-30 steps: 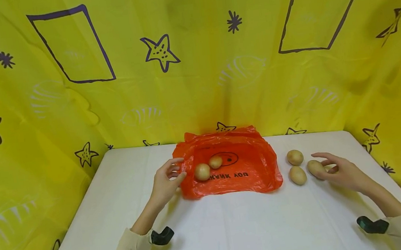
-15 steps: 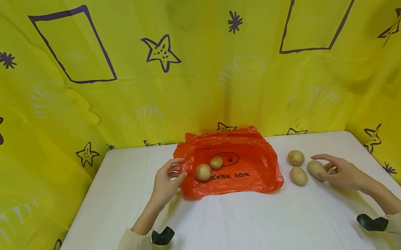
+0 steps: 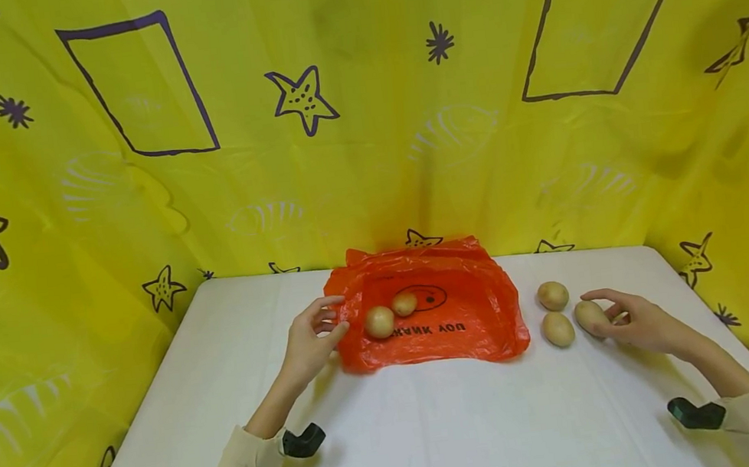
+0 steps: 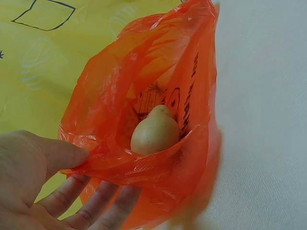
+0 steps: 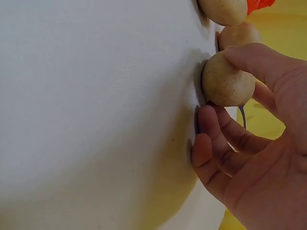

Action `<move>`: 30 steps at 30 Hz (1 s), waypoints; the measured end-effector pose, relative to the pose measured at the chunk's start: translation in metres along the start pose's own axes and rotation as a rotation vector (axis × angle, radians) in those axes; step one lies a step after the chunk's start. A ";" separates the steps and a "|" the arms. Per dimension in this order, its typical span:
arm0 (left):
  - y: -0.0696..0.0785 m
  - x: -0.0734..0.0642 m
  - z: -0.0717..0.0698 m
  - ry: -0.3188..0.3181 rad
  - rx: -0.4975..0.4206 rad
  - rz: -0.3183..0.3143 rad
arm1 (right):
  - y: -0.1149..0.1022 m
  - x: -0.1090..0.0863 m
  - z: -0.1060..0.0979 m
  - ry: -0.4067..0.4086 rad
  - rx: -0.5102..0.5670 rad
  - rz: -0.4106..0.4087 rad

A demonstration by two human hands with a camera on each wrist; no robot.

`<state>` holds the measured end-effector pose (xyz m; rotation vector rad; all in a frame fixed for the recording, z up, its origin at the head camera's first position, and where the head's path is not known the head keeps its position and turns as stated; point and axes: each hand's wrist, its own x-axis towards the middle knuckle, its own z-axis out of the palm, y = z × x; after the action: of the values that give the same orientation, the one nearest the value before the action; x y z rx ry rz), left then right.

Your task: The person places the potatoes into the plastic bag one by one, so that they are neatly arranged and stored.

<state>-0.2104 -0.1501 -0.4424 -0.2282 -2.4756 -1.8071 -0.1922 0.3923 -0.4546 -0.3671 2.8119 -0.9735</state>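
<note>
At the left edge of the red plastic bag [image 3: 459, 343], my left hand [image 3: 309, 345] pinches the rim between thumb and fingers, as the left wrist view shows. The bag lies with its mouth spread, printed lettering inside. Two potatoes rest in it: a larger potato [image 3: 379, 322] in front and a smaller potato [image 3: 405, 304] just behind. On the right, my right hand [image 3: 641, 322] grips a potato [image 5: 228, 79] on the table, thumb on one side and fingertips on the other. Two more potatoes, a rear potato [image 3: 553, 295] and a front potato [image 3: 558, 329], lie to its left.
A white-covered table [image 3: 438, 426] carries everything. Yellow curtains [image 3: 367, 165] with star and shell drawings stand behind it and along both sides, close to the bag's back edge. Each wrist wears a dark device [image 3: 304, 441] over a light sleeve.
</note>
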 end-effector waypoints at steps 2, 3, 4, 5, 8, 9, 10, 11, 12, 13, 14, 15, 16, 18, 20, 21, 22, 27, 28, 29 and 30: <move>-0.001 0.000 0.000 -0.001 -0.002 -0.002 | -0.001 0.001 -0.002 -0.027 0.017 0.004; -0.001 0.000 0.000 -0.001 -0.004 -0.003 | -0.001 0.001 -0.003 -0.043 0.026 0.007; -0.001 0.000 0.000 -0.002 -0.006 -0.002 | -0.001 0.001 -0.005 -0.055 0.033 0.010; -0.001 0.000 0.000 -0.002 -0.006 -0.001 | -0.001 0.002 -0.006 -0.068 0.040 0.013; -0.001 0.000 0.000 -0.003 -0.004 0.004 | -0.001 0.003 -0.009 -0.101 0.068 0.023; 0.000 0.000 0.000 -0.003 -0.005 0.004 | -0.001 0.004 -0.010 -0.109 0.072 0.025; 0.000 -0.001 0.000 -0.002 -0.005 0.005 | -0.001 0.005 -0.011 -0.116 0.079 0.028; 0.000 -0.001 -0.001 -0.002 -0.004 0.006 | -0.001 0.005 -0.012 -0.123 0.084 0.029; 0.001 -0.001 -0.001 -0.001 -0.004 0.006 | 0.000 0.006 -0.012 -0.128 0.087 0.030; 0.001 -0.001 -0.001 0.000 -0.006 0.006 | 0.000 0.006 -0.013 -0.132 0.088 0.029; 0.001 -0.001 -0.001 0.001 -0.007 0.005 | 0.000 0.007 -0.013 -0.133 0.086 0.030; 0.002 -0.001 -0.001 0.001 -0.007 0.005 | -0.001 0.007 -0.013 -0.134 0.085 0.030; 0.002 -0.001 -0.001 0.000 -0.005 0.005 | -0.001 0.008 -0.013 -0.132 0.083 0.030; 0.002 -0.001 -0.001 -0.001 -0.001 0.004 | -0.001 0.008 -0.013 -0.126 0.076 0.025; 0.001 0.000 0.000 -0.001 0.005 0.004 | -0.002 0.009 -0.012 -0.117 0.071 0.017; 0.001 0.000 0.000 -0.001 0.008 0.004 | -0.003 0.009 -0.012 -0.111 0.068 0.011; 0.001 0.001 0.000 0.000 0.010 0.001 | -0.003 0.009 -0.011 -0.106 0.064 0.005; 0.003 0.000 -0.001 0.004 0.012 -0.010 | -0.008 0.007 -0.010 -0.069 0.039 -0.013; 0.004 0.000 -0.001 0.005 0.012 -0.010 | -0.009 0.006 -0.010 -0.060 0.034 -0.017; 0.004 0.000 -0.001 0.007 0.011 -0.009 | -0.010 0.006 -0.011 -0.050 0.027 -0.025; 0.004 -0.001 -0.001 0.007 0.011 -0.008 | -0.011 0.006 -0.011 -0.038 0.018 -0.030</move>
<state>-0.2092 -0.1498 -0.4384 -0.2105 -2.4851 -1.7932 -0.1981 0.3892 -0.4396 -0.4227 2.7698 -0.9869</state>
